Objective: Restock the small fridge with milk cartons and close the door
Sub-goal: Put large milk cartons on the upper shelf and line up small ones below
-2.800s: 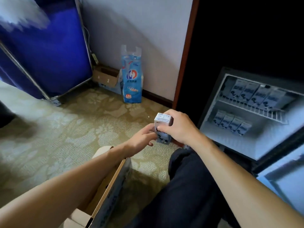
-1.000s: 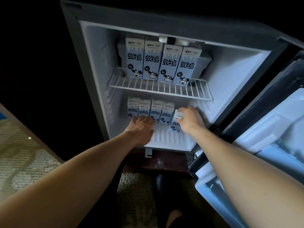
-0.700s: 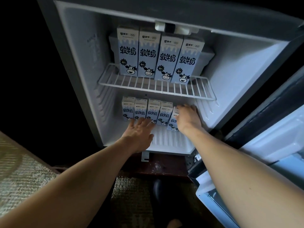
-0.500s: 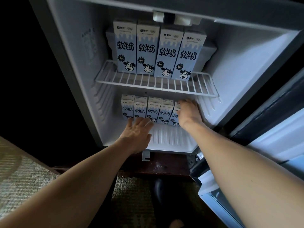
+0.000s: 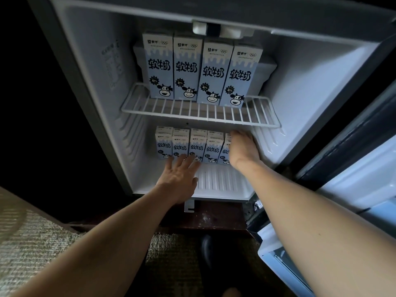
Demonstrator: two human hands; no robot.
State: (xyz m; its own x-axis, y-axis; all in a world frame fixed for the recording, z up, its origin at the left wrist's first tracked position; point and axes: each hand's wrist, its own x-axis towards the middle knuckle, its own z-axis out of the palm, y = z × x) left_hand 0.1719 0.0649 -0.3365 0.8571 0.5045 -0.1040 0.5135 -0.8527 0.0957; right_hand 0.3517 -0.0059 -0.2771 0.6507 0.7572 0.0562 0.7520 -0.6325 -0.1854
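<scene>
White wire shelf (image 5: 214,113) across the fridge's upper part: bears four tall milk cartons (image 5: 201,69), upright, side by side and touching, printed fronts facing near, standing toward the far side. Ribbed fridge floor (image 5: 220,179) below: bears five small milk cartons (image 5: 197,146), upright in a touching row at the far side, the rightmost partly hidden.

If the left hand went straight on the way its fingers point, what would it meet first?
The lower row of small milk cartons. The left hand's straight fingers aim at the bottoms of the second and third cartons from the left. They may be touching them; depth is unclear.
</scene>
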